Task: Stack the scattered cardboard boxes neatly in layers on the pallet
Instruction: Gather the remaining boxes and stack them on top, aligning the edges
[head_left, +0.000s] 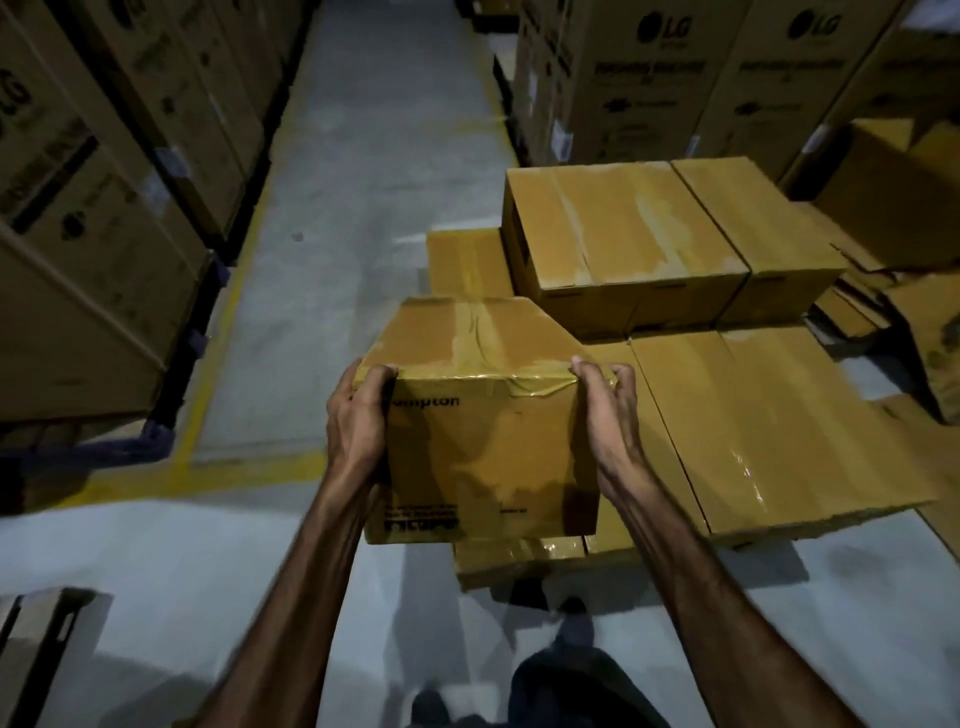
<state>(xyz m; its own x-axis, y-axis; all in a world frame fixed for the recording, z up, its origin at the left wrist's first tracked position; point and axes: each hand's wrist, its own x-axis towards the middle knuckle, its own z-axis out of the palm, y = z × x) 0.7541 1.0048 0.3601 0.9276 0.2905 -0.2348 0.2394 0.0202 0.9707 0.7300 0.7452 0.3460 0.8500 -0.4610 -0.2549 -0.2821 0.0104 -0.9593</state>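
Note:
I hold a taped brown cardboard box (483, 415) in the air in front of me, above the near left corner of the stack. My left hand (358, 415) grips its left side with fingers curled over the top edge. On the opposite side, my right hand (608, 410) grips the same way. Beyond and to the right lies a bottom layer of flat boxes (753, 415), with two more boxes (628, 234) (753, 223) side by side on top at the back. The pallet itself is hidden under the boxes.
Tall stacks of large printed cartons line the left (78, 208) and the back right (675, 67), with a grey aisle floor (374, 156) marked by yellow lines between them. Loose flattened cardboard (857, 301) lies at the right. A box corner (36, 639) shows at lower left.

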